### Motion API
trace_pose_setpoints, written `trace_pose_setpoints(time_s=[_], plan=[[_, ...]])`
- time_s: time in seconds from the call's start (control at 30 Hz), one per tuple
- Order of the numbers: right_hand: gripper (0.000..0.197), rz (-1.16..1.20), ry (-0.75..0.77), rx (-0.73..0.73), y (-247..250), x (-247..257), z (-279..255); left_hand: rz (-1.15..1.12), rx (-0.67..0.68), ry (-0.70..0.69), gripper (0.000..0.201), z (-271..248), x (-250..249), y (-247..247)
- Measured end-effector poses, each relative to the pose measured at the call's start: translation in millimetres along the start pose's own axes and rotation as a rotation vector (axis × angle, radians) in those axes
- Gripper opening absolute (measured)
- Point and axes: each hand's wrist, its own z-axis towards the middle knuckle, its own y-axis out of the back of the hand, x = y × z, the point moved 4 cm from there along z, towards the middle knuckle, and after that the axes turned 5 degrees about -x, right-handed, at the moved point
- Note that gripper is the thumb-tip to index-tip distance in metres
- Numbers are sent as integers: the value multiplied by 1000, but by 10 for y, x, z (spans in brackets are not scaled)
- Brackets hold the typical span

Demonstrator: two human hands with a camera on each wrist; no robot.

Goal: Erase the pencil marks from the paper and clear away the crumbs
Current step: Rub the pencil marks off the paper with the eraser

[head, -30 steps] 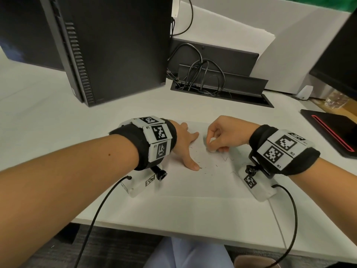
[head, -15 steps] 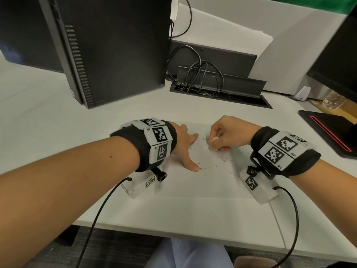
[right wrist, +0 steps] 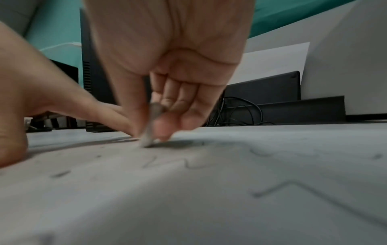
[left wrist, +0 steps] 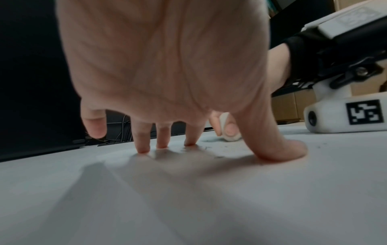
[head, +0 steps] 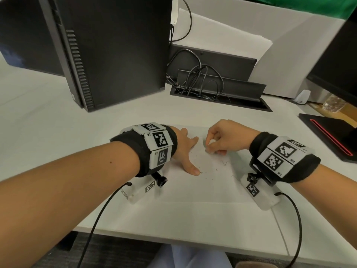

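Note:
A white sheet of paper point(head: 202, 190) lies on the desk before me, with faint zigzag pencil marks point(head: 225, 163) and dark eraser crumbs point(head: 209, 168) scattered over it. My left hand point(head: 186, 151) presses flat on the paper's left part, fingers spread, thumb point(left wrist: 278, 145) and fingertips point(left wrist: 143, 145) down. My right hand point(head: 220, 141) pinches a small white eraser point(head: 209, 149) and holds its tip on the paper just right of the left fingers. The eraser point(right wrist: 149, 132) shows blurred between thumb and fingers in the right wrist view, and the eraser point(left wrist: 229, 131) also shows past the left thumb.
A black computer tower point(head: 116, 49) stands at the back left. Behind the paper an open cable tray point(head: 220, 93) holds tangled black cables. A black pad with a red stripe point(head: 332, 136) lies at the right, under a dark monitor point(head: 338, 60). The desk's front edge point(head: 173, 235) is near.
The right hand with the eraser has shifted slightly back and forth over the same spot on the paper. The left hand stays pressed in place.

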Motion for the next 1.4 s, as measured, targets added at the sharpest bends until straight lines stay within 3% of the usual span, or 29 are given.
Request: trace_pose_setpoints(time_s=[0.13, 0.27, 0.37, 0.5, 0.63, 0.73, 0.8, 1.0, 1.13, 1.27, 1.4], plan=[[5, 2, 20, 58, -55, 54, -25, 0, 4, -2, 106, 2, -4, -2], [15, -81, 6, -51, 22, 42, -10, -6, 8, 1, 106, -4, -4, 2], [13, -23, 32, 71, -79, 82, -61, 10, 8, 0, 107, 15, -8, -3], [15, -83, 7, -43, -6, 8, -61, 29, -2, 6, 106, 19, -24, 4], [8, -15, 6, 68, -66, 11, -109, 32, -1, 1, 107, 30, -18, 4], [14, -87, -48, -84, 112, -142, -60, 13, 0, -5, 107, 20, -24, 2], [7, 22, -68, -106, 195, -179, -44, -27, -7, -13, 107, 16, 7, 8], [7, 110, -37, 6, 135, -41, 74, -164, -58, -10, 98, 25, 155, 14], [8, 78, -12, 27, 55, 27, 159, -162, -59, 19, 99, 44, 170, 2], [8, 85, 39, 169, -76, 131, 128, -93, -62, 29, 101, 62, 176, -4], [7, -67, 43, -56, 23, 93, 214, -65, -60, 24, 100, 54, 161, -3]])
